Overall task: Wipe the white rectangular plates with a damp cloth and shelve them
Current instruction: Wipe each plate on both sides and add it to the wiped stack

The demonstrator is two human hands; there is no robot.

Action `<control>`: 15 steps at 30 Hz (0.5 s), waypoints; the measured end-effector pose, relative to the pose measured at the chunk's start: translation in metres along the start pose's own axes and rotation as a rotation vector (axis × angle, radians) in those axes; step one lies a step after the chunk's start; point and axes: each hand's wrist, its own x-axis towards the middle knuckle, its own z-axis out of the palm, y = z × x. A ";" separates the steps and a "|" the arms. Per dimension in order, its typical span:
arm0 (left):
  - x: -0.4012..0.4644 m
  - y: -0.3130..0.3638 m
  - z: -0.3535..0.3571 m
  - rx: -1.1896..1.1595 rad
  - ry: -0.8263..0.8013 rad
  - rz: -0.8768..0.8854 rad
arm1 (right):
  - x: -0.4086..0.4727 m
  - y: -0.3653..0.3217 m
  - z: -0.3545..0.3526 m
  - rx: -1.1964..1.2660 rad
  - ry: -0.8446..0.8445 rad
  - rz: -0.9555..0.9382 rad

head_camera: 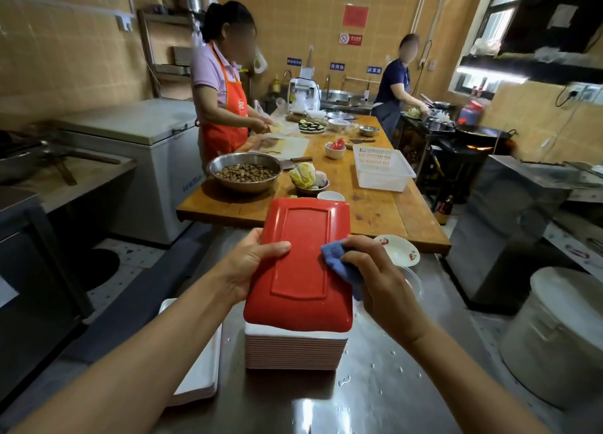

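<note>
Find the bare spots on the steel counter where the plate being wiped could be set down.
Bare steel counter lies right of the plate stack, short of the large white pot, and in front of the stack at the near edge. It is crowded left, where flat white plates lie, and behind, by the small patterned dish.

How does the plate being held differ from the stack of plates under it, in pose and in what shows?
The held plate is upside down, showing its red underside with a raised foot; the stack shows only pale, pinkish edges and a white top rim. The held plate is gripped by the left hand and touched by the blue cloth in the right hand; the stack rests untouched on the steel counter. Both are rectangular with rounded corners.
</note>
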 end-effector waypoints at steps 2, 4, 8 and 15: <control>0.000 -0.001 -0.004 0.053 0.030 0.064 | -0.001 0.003 -0.002 0.052 0.006 0.102; -0.001 -0.001 -0.007 0.112 0.035 0.119 | 0.005 0.000 -0.008 0.160 0.068 0.308; -0.006 -0.002 -0.005 0.227 0.016 0.229 | 0.038 -0.011 -0.018 0.179 0.266 0.558; -0.013 -0.009 0.006 0.332 -0.015 0.394 | 0.077 -0.028 0.014 -0.051 -0.051 0.396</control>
